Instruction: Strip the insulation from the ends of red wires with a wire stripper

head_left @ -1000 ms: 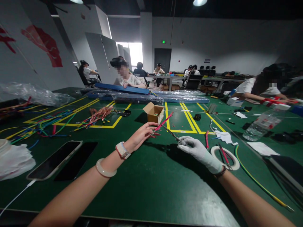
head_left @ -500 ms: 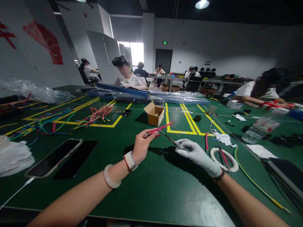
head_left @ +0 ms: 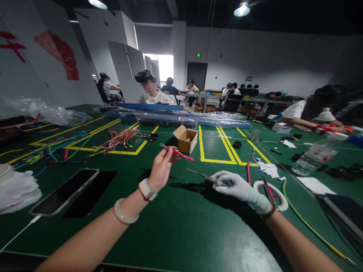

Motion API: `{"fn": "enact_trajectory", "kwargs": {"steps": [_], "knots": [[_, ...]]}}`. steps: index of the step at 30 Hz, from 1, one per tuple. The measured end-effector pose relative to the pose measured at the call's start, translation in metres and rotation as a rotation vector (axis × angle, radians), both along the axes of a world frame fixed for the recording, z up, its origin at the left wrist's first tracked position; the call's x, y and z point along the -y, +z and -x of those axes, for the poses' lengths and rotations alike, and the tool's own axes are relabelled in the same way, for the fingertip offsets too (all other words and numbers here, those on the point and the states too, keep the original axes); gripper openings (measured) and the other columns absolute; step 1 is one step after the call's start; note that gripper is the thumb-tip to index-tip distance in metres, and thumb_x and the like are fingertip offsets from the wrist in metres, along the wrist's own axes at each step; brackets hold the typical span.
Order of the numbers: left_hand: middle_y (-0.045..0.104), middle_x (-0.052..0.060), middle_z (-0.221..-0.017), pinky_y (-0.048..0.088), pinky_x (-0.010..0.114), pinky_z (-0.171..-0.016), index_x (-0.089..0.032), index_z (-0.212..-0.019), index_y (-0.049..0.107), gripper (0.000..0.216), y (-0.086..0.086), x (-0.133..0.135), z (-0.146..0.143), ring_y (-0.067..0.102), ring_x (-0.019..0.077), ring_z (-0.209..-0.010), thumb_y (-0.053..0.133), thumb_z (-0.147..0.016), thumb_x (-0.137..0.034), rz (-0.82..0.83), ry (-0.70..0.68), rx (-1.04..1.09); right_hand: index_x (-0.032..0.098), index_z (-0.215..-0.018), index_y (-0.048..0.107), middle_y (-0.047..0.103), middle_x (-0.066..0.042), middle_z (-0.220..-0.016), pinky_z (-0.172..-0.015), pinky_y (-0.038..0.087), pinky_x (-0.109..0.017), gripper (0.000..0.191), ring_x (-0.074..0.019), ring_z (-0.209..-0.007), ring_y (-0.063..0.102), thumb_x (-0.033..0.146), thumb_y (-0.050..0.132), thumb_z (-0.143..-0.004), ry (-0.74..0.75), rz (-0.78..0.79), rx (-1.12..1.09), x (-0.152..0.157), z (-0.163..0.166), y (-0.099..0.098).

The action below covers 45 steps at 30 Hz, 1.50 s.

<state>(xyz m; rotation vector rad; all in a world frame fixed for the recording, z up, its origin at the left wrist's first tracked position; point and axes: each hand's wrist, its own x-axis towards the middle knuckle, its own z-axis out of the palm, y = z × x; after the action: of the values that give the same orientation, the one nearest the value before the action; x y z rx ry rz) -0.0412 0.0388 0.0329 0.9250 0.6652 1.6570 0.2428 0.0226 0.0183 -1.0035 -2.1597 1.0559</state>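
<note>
My left hand (head_left: 161, 168) is bare and pinches a red wire (head_left: 181, 153) with a metal ring lug at its upper end. The wire points right, in front of a small cardboard box (head_left: 187, 140). On my right hand (head_left: 236, 187) is a pale glove, its fingers closed on a slim pointed metal tool (head_left: 202, 175). Whether that tool is a knife or scissors I cannot tell. Its tip points left and lies apart from the red wire. Below my right wrist's far side, a white tape roll (head_left: 283, 203) lies near a short red piece (head_left: 248, 172).
Two phones (head_left: 68, 189) lie at left. Beyond them are bundled wires (head_left: 53, 149) and braided copper strands (head_left: 121, 138). A plastic bottle (head_left: 314, 156) and a green-yellow cable (head_left: 309, 223) lie at right. A co-worker (head_left: 151, 92) sits across the table, another (head_left: 300, 109) at right.
My left hand has drawn left with the red wire, away from the tool, and turned so the lug shows. My right hand has shifted slightly right and down with the tool.
</note>
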Motion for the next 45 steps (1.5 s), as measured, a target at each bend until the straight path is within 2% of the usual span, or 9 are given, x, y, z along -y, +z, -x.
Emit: {"fn": "enact_trajectory", "kwargs": {"steps": [7, 12, 15, 18, 21, 26, 31, 36, 45], "knots": [[0.065, 0.005, -0.095, 0.049, 0.027, -0.078, -0.016, -0.105, 0.064, 0.022, -0.005, -0.002, 0.007, 0.060, 0.0153, -0.088, 0.064, -0.084, -0.022, 0.053, -0.096, -0.091, 0.017, -0.074, 0.069, 0.062, -0.010, -0.103, -0.081, 0.051, -0.032, 0.027, -0.0209, -0.091, 0.061, 0.044, 0.068, -0.076, -0.125, -0.125, 0.043, -0.015, -0.018, -0.007], [0.060, 0.002, -0.083, 0.048, 0.026, -0.078, -0.016, -0.109, 0.061, 0.023, -0.009, -0.005, 0.008, 0.058, 0.0135, -0.082, 0.059, -0.087, -0.020, 0.044, -0.096, -0.011, 0.016, -0.072, 0.067, 0.063, -0.009, -0.104, -0.087, 0.048, -0.035, 0.027, -0.0207, -0.094, 0.061, 0.043, 0.069, -0.077, 0.056, -0.015, 0.021, -0.011, -0.025, 0.005], [0.054, 0.000, -0.077, 0.046, 0.021, -0.067, -0.015, -0.106, 0.061, 0.018, -0.013, -0.005, 0.005, 0.054, 0.0100, -0.069, 0.057, -0.088, -0.017, 0.091, -0.111, 0.005, 0.016, -0.073, 0.067, 0.065, -0.009, -0.099, -0.089, 0.047, -0.037, 0.028, -0.0218, -0.098, 0.060, 0.043, 0.067, -0.079, 0.041, -0.023, -0.093, -0.008, -0.021, 0.009], [0.052, -0.001, -0.073, 0.042, 0.019, -0.058, -0.014, -0.105, 0.060, 0.017, -0.017, 0.001, -0.003, 0.049, 0.0081, -0.061, 0.055, -0.089, -0.016, 0.149, -0.186, -0.038, 0.017, -0.075, 0.066, 0.064, -0.010, -0.100, -0.092, 0.046, -0.039, 0.027, -0.0235, -0.102, 0.059, 0.043, 0.065, -0.081, -0.079, -0.113, -0.144, -0.005, -0.013, 0.006], [0.059, 0.001, -0.077, 0.046, 0.022, -0.065, -0.014, -0.106, 0.057, 0.017, -0.016, 0.011, -0.010, 0.057, 0.0109, -0.068, 0.056, -0.089, -0.016, 0.179, -0.301, -0.087, 0.018, -0.078, 0.066, 0.063, -0.010, -0.107, -0.090, 0.048, -0.038, 0.021, -0.0227, -0.098, 0.061, 0.039, 0.064, -0.081, -0.156, -0.249, -0.080, -0.003, -0.004, -0.001], [0.069, 0.011, -0.096, 0.049, 0.029, -0.077, -0.015, -0.102, 0.052, 0.018, -0.010, 0.022, -0.014, 0.066, 0.0176, -0.086, 0.062, -0.087, -0.018, 0.247, -0.417, -0.150, 0.021, -0.084, 0.067, 0.061, -0.011, -0.112, -0.086, 0.050, -0.039, 0.012, -0.0232, -0.099, 0.060, 0.031, 0.062, -0.081, -0.295, -0.660, 0.101, -0.008, -0.003, -0.010], [0.071, 0.011, -0.094, 0.051, 0.024, -0.067, -0.015, -0.105, 0.051, 0.023, -0.014, 0.024, -0.014, 0.066, 0.0130, -0.071, 0.064, -0.087, -0.022, 0.293, -0.479, -0.156, 0.025, -0.100, 0.067, 0.058, -0.010, -0.122, -0.098, 0.043, -0.049, 0.024, -0.0274, -0.113, 0.054, 0.024, 0.065, -0.076, -0.310, -0.954, 0.292, -0.018, -0.017, -0.011], [0.069, 0.006, -0.079, 0.049, 0.018, -0.053, -0.014, -0.110, 0.050, 0.026, -0.020, 0.024, -0.017, 0.060, 0.0093, -0.056, 0.062, -0.088, -0.022, 0.346, -0.511, -0.180, 0.025, -0.099, 0.065, 0.057, -0.009, -0.128, -0.106, 0.036, -0.051, 0.023, -0.0263, -0.120, 0.049, 0.022, 0.065, -0.076, -0.268, -1.047, 0.352, -0.016, -0.020, -0.006], [0.063, 0.000, -0.069, 0.045, 0.012, -0.043, -0.014, -0.102, 0.055, 0.014, -0.019, 0.025, -0.017, 0.054, 0.0052, -0.046, 0.056, -0.092, -0.025, 0.386, -0.483, -0.201, 0.028, -0.101, 0.067, 0.058, -0.005, -0.127, -0.109, 0.031, -0.052, 0.024, -0.0251, -0.118, 0.051, 0.021, 0.065, -0.078, -0.217, -1.009, 0.429, -0.015, -0.024, -0.003]]}}
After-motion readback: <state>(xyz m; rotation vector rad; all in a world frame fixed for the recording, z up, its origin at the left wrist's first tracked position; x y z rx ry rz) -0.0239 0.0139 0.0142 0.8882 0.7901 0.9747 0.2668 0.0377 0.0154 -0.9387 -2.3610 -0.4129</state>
